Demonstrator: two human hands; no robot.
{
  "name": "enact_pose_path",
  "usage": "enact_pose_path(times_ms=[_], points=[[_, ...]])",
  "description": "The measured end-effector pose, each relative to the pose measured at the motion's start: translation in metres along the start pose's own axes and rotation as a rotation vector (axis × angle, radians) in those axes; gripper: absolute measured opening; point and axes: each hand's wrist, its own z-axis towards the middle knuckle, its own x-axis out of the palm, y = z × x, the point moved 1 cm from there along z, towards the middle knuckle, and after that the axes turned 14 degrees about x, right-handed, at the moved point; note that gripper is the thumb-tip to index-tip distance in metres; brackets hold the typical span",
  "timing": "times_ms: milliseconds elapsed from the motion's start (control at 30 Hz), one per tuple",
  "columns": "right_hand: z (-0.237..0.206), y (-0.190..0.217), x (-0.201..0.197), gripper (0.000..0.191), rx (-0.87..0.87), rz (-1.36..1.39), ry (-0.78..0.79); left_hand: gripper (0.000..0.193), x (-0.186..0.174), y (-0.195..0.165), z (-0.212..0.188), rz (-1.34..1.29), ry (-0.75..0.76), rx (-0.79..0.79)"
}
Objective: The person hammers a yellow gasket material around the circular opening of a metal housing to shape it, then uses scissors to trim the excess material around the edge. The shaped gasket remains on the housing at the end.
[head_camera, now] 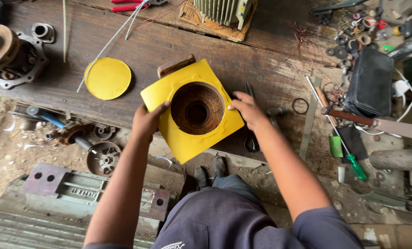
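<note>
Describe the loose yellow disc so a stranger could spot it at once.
Start at the dark wooden workbench. Left of the square yellow sheet held by both hands lies the flat round yellow disc. It alone is circular, untouched, with no hole.

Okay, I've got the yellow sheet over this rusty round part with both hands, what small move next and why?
Probably nudge the yellow sheet square so its hole sits evenly around the rusty housing. Left hand and right hand grip opposite edges, and the sheet overhangs the wooden bench toward you.
</note>
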Motion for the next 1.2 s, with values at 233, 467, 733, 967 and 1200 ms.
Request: enact_pose_path(times_ms=[233, 467, 733, 967, 1200], points=[[0.031, 0.046, -0.006, 0.066, 0.073, -0.156, 0.284, 0.071, 0.022, 0.029, -0.037, -0.13, -0.261, -0.038], [0.035, 0.041, -0.002, 0.055, -0.095, -0.241, 0.33, 0.113, 0.019, 0.02, -0.045, 0.167, -0.448, 0.225], [0.034, 0.025, 0.017, 0.056, -0.325, -0.21, 0.211, 0.032, 0.014, -0.023, -0.056, 0.986, -0.266, 0.755], [0.03, 0.029, 0.031, 0.048, -0.443, -0.255, 0.155, 0.012, 0.014, -0.042, -0.051, 1.195, -0.001, 0.752], [0.024, 0.035, 0.038, 0.044, -0.468, -0.265, 0.171, 0.088, 0.035, -0.088, -0.048, 1.479, 0.402, 0.39]])
